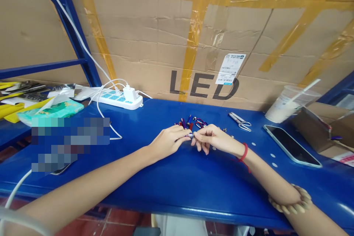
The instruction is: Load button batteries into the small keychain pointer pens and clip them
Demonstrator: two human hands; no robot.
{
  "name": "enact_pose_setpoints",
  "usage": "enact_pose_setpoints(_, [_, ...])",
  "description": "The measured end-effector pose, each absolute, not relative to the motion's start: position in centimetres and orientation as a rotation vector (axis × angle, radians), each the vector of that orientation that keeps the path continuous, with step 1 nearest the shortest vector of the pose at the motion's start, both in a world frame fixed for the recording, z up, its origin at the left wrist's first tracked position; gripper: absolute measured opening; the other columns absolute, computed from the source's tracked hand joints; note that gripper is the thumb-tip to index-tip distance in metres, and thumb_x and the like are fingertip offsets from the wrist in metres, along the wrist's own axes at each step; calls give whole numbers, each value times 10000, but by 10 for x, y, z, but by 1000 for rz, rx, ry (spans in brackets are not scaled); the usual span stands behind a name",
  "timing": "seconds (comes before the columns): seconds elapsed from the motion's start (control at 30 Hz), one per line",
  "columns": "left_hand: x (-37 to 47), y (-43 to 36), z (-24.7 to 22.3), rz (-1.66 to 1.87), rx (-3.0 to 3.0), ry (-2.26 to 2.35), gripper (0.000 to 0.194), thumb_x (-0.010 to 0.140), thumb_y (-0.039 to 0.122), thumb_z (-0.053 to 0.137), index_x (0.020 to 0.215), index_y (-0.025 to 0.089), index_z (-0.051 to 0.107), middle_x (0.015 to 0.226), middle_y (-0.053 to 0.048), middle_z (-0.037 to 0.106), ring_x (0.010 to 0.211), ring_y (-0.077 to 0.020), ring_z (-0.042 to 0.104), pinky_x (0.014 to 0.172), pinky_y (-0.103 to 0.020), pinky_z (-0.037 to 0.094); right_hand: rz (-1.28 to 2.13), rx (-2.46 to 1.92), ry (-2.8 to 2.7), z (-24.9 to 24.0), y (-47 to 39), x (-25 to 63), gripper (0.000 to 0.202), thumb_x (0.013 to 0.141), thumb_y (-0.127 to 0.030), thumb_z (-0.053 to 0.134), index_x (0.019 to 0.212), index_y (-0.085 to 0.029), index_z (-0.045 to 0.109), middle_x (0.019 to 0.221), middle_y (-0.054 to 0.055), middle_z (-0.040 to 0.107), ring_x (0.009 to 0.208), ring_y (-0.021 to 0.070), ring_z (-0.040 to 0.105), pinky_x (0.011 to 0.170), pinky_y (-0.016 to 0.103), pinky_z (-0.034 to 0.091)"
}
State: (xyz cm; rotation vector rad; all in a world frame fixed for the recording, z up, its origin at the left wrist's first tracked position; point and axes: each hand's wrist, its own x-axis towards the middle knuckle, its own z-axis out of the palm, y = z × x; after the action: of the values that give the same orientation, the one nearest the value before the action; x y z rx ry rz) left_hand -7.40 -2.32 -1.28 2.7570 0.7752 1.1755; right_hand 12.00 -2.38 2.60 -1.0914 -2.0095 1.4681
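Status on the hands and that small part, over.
Left hand and right hand both pinching one small metal part over the blue table. Pile of similar small parts just behind. Nothing blocking.

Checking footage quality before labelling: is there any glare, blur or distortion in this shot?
Head view: wide-angle warp bends the blue table edge and stretches the forearms; a pixelated patch masks the left side; soft sheen on the phone; the small part between left hand and right hand is too tiny to resolve.

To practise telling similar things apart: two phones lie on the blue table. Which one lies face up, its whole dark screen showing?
The phone right of the right hand, near the cup.
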Motion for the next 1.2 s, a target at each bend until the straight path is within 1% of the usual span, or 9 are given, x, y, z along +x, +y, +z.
enact_pose_setpoints(0.13, [-74, -24, -12, 1143, 2677, 834, 239, 888, 235, 432, 963, 151, 644, 798, -54, 648, 720, -141, 564, 703, -252, 463, 1433, -1117, -2004, 28, -25, 119, 469, 738, -564, 548, 699, -104, 636, 545, 16, 591, 388, 74, 510, 380, 184, 416])
enact_pose_setpoints(0.3, [-70, -25, -9, 1102, 2390, 960, 270, 873, 241, 454, 1098, 197, 596, 937, -49, 664, 814, -151, 595, 744, -254, 468, 1320, -1118, -2016, 27, -25, 118, 480, 780, -566, 491, 734, -115, 648, 546, 6, 574, 384, 63, 492, 348, 163, 362])
enact_pose_setpoints(0.43, [-65, -24, -6, 1117, 2117, 1013, 228, 861, 266, 455, 984, 171, 622, 846, -29, 662, 710, -127, 597, 706, -225, 465, 1179, -1149, -1984, 29, -21, 122, 492, 806, -563, 452, 747, -122, 663, 534, 0, 565, 373, 57, 473, 367, 168, 373])
enact_pose_setpoints(0.57, [-62, -24, -3, 1140, 1916, 1074, 243, 861, 316, 436, 973, 164, 589, 719, -1, 612, 642, -114, 564, 652, -210, 449, 919, -1234, -1910, 34, -14, 135, 463, 792, -549, 484, 719, -128, 664, 544, 3, 575, 380, 64, 475, 389, 183, 391])
enact_pose_setpoints(0.7, [-63, -25, -1, 1132, 1876, 1112, 256, 863, 334, 419, 991, 165, 562, 634, 21, 537, 594, -107, 517, 615, -212, 427, 719, -1191, -1928, 34, -12, 137, 393, 749, -513, 567, 838, -148, 684, 701, 34, 650, 423, 80, 512, 402, 202, 422])
enact_pose_setpoints(0.8, [-62, -26, 0, 1123, 1919, 1046, 235, 861, 330, 424, 951, 165, 566, 697, 6, 567, 632, -108, 532, 651, -221, 436, 628, -1033, -2011, 32, -17, 130, 347, 748, -461, 600, 930, -179, 691, 869, 61, 654, 503, 89, 556, 458, 212, 464])
enact_pose_setpoints(0.9, [-62, -28, 0, 1096, 1974, 959, 232, 871, 316, 412, 954, 164, 568, 778, -10, 603, 669, -106, 547, 682, -227, 445, 504, -923, -2079, 32, -22, 125, 281, 778, -428, 585, 870, -197, 715, 871, 64, 642, 593, 111, 586, 528, 229, 490])
enact_pose_setpoints(1.03, [-62, -28, -2, 1064, 2031, 943, 234, 877, 290, 408, 958, 154, 580, 726, -6, 606, 637, -102, 539, 663, -224, 440, 382, -871, -2093, 33, -24, 125, 259, 778, -428, 590, 803, -212, 731, 811, 62, 648, 665, 148, 608, 569, 256, 495])
enact_pose_setpoints(1.2, [-63, -29, -5, 1063, 2034, 924, 196, 855, 260, 448, 902, 136, 593, 707, -10, 608, 619, -101, 543, 620, -209, 433, 331, -836, -2099, 30, -24, 125, 212, 759, -397, 625, 718, -217, 727, 735, 49, 658, 668, 155, 610, 622, 270, 499])
